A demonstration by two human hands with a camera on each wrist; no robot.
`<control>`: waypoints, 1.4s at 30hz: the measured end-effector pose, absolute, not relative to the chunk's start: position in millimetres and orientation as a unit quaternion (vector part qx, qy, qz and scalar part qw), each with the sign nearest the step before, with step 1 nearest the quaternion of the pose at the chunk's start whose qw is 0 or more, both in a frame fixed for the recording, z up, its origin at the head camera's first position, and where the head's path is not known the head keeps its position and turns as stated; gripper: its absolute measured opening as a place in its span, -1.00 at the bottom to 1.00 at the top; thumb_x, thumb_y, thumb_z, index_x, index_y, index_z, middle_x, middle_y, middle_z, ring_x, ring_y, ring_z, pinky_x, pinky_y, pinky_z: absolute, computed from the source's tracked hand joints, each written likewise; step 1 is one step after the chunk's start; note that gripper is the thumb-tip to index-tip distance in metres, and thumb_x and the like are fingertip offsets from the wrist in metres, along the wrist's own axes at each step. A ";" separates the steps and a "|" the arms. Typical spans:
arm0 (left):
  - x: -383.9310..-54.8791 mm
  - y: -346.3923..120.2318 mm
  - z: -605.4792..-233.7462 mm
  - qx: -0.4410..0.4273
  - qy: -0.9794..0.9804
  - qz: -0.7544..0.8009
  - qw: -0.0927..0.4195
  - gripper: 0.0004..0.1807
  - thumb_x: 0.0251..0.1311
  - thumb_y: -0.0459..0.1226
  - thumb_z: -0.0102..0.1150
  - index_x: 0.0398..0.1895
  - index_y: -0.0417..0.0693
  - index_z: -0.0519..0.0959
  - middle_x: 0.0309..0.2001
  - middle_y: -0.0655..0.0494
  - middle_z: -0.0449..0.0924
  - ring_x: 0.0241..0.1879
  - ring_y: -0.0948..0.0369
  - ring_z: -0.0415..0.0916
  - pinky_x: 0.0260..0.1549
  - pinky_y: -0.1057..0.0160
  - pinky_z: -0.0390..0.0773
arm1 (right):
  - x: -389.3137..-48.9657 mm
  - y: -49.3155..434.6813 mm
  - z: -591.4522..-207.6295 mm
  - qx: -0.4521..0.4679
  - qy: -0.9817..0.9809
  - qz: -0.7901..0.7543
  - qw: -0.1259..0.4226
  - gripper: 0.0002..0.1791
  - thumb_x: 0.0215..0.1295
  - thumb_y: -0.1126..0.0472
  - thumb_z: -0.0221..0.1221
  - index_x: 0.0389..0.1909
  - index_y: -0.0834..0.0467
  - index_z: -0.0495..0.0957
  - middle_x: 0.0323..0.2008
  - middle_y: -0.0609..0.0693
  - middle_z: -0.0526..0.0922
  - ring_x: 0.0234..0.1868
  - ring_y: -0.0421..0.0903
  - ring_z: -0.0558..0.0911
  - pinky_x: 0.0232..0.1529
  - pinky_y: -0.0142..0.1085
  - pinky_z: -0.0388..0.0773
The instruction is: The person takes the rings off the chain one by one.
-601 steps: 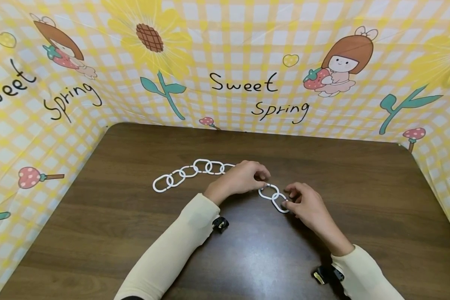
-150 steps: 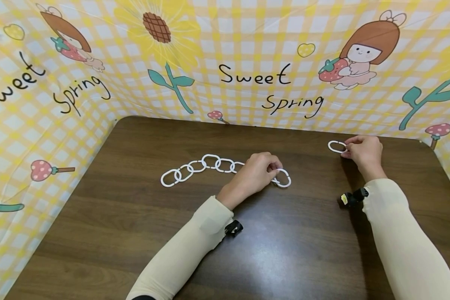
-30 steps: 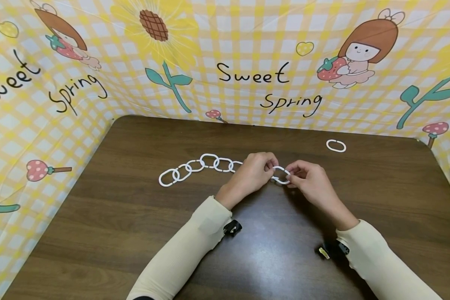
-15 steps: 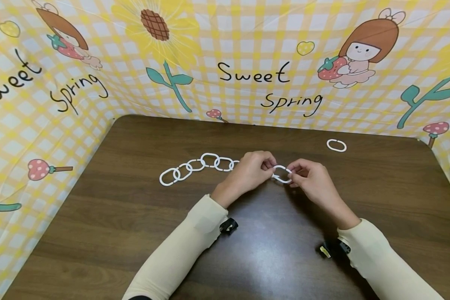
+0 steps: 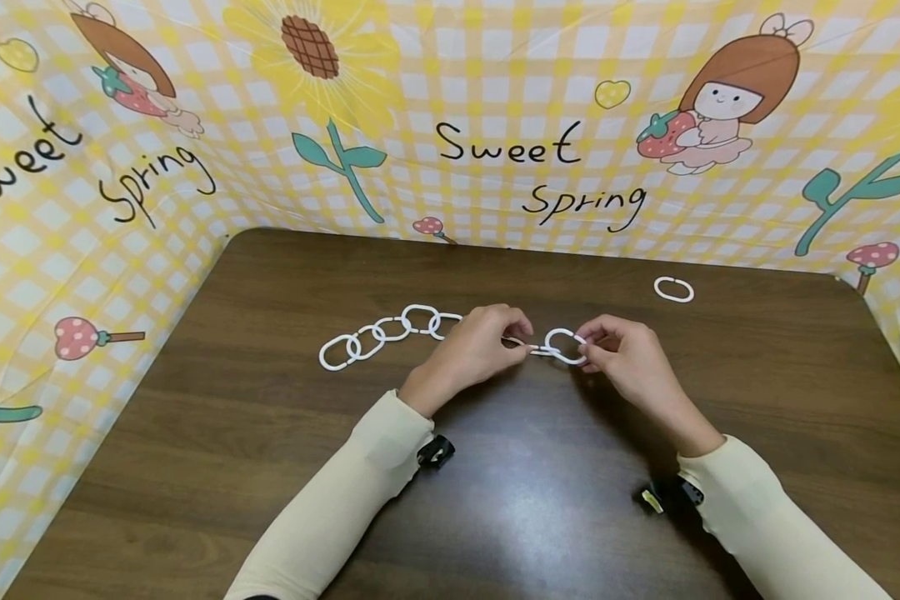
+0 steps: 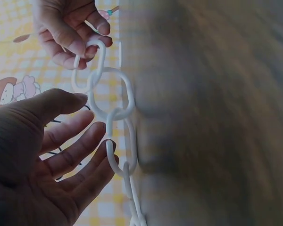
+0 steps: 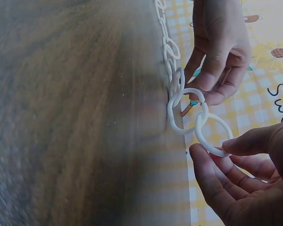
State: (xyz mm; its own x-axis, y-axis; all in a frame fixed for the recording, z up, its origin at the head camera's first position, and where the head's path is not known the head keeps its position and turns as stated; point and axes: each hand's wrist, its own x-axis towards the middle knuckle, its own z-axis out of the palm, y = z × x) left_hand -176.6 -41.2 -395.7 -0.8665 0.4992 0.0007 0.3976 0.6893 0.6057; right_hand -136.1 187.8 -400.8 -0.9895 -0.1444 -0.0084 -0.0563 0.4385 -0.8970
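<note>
A chain of white plastic oval links (image 5: 420, 319) runs across the brown table, curving at its left part. My right hand (image 5: 630, 358) pinches the last link (image 5: 565, 347) at the chain's right end between thumb and fingers, and that link stands tilted up. Further left, my left hand (image 5: 468, 354) hovers over the chain with thumb and fingers apart, hiding some links. In the left wrist view its fingertips (image 6: 108, 143) are right at one link (image 6: 121, 146), while the thumb stands away from it. The right wrist view shows the end link (image 7: 214, 134) hooked through its neighbour (image 7: 175, 110).
One loose white link (image 5: 673, 290) lies near the table's back right. Yellow checked cloth (image 5: 487, 75) with printed flowers and figures rises behind and to the left of the table (image 5: 195, 467). Small black cameras (image 5: 437, 452) sit on both wrists.
Over five seconds the right hand has left the loose link and come to the chain's end link. In the last half second the left hand has let go beside that link and moved left.
</note>
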 end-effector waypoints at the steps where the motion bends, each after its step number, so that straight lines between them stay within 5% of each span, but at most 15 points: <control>1: -176.8 -42.2 -396.3 0.246 0.916 0.306 0.084 -0.82 0.30 -0.24 0.38 -0.07 -0.04 0.73 -0.13 0.11 0.73 -0.10 0.20 0.65 -0.02 0.17 0.63 | -136.0 188.1 -400.9 -0.059 0.847 -0.526 0.042 -0.85 0.36 0.54 0.18 -0.10 0.50 0.61 -0.24 0.38 0.67 -0.42 -0.24 0.72 -0.35 -0.32 0.75; 42: -180.0 -40.8 -399.7 0.263 0.911 0.308 0.078 -0.95 0.33 -0.38 0.32 -0.23 -0.10 0.74 -0.27 0.10 0.71 -0.25 0.23 0.61 -0.18 0.31 0.59 | -135.5 189.7 -397.1 -0.058 0.857 -0.511 0.035 -0.84 0.36 0.50 0.21 -0.09 0.46 0.64 -0.25 0.34 0.69 -0.43 -0.22 0.72 -0.36 -0.33 0.74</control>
State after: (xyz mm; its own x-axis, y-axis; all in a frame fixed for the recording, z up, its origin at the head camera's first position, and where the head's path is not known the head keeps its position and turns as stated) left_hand -180.0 -40.8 -399.7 -0.8499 0.5266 0.0194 0.4301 0.6720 0.6029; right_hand -135.5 189.7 -397.1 -0.9909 -0.1347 -0.0007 -0.0633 0.4704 -0.8802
